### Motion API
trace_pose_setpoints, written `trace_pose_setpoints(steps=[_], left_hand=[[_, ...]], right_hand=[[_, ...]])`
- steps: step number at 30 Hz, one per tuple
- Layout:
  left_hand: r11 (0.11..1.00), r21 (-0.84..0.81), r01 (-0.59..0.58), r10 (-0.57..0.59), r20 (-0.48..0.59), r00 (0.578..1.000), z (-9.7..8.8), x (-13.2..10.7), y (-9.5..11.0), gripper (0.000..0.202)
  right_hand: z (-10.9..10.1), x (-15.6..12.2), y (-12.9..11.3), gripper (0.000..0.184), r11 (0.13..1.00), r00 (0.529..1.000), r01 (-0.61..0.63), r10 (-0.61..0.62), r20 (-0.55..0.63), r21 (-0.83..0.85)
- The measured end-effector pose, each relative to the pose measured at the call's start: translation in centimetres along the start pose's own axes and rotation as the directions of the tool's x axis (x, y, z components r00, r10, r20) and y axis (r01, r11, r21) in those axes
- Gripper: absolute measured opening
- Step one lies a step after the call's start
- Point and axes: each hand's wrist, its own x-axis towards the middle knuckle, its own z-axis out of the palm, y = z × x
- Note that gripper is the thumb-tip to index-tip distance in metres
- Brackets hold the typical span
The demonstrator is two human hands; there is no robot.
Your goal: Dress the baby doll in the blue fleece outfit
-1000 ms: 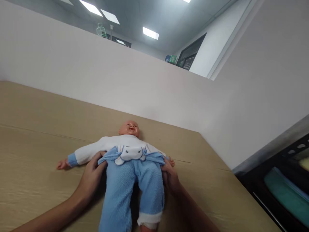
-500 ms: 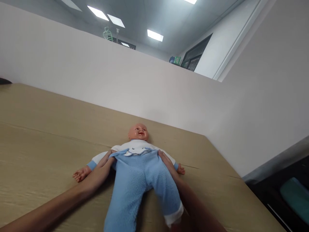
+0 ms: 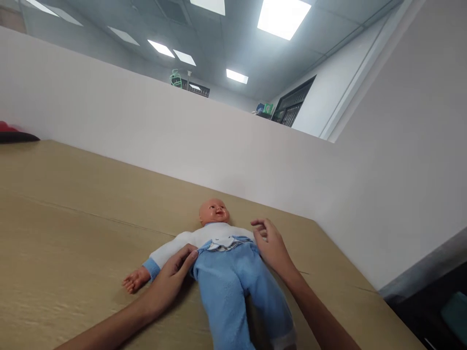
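Observation:
A baby doll (image 3: 214,211) lies on its back on the tabletop, head towards the wall. It wears a white top (image 3: 219,229) with blue cuffs and light-blue fleecy trousers (image 3: 224,277). The front of the clothing is bunched at the waist, with a white patch (image 3: 221,244) showing there. My left hand (image 3: 177,267) pinches the side edge of the trousers' waistband between thumb and fingers. On the other side, my right hand (image 3: 272,243) is open, thumb and bent fingers apart, beside the waist and over the doll's sleeve. That hand hides the doll's arm.
The doll rests on a wood-coloured table (image 3: 91,233). Beyond it rises a white partition wall (image 3: 164,131), and another wall (image 3: 401,160) stands at the right. A black and red object (image 3: 16,136) sits at the table's far left. Dark furniture (image 3: 438,287) is beyond the right edge.
My right hand has come off the waistband and lifted up and outward, its fingers parting. The left stays at the waist. The view has tilted up slightly, and the trousers sit a little differently.

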Motion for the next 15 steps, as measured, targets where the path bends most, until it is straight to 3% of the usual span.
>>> trace_pose_setpoints(steps=[3,4,5,8,11,13,15], left_hand=[[0.999,0.036,-0.03,0.033,-0.072,0.997,0.3,0.2,-0.6,0.04],[0.998,0.048,-0.034,0.038,-0.099,0.994,0.4,0.2,-0.7,0.04],[0.998,0.057,-0.036,0.043,-0.121,0.992,0.4,0.2,-0.8,0.039],[0.997,0.066,-0.047,0.058,-0.183,0.981,0.6,0.2,-1.1,0.039],[1.0,0.012,-0.006,0.009,-0.228,0.974,0.7,0.1,-1.6,0.047],[0.999,-0.021,0.029,-0.033,-0.225,0.974,0.9,0.0,-1.8,0.049],[0.999,-0.02,0.04,-0.043,-0.202,0.978,1.0,-0.2,-2.0,0.047]], right_hand=[[1.9,1.6,-6.2,0.021,0.981,0.956,0.195,-0.19,0.225,-0.001],[3.0,2.3,-8.3,0.022,0.959,0.903,0.282,-0.262,0.341,-0.011],[4.3,3.1,-10.2,0.029,0.896,0.786,0.429,-0.305,0.538,-0.119],[9.2,5.6,-14.4,0.04,0.83,0.532,0.547,-0.241,0.812,-0.112],[13.7,8.0,-16.6,0.073,0.826,0.305,0.555,-0.093,0.948,-0.098],[15.7,9.1,-17.2,0.082,0.834,0.221,0.539,-0.011,0.975,-0.113],[16.7,9.6,-17.1,0.078,0.839,0.216,0.525,0.03,0.976,-0.142]])
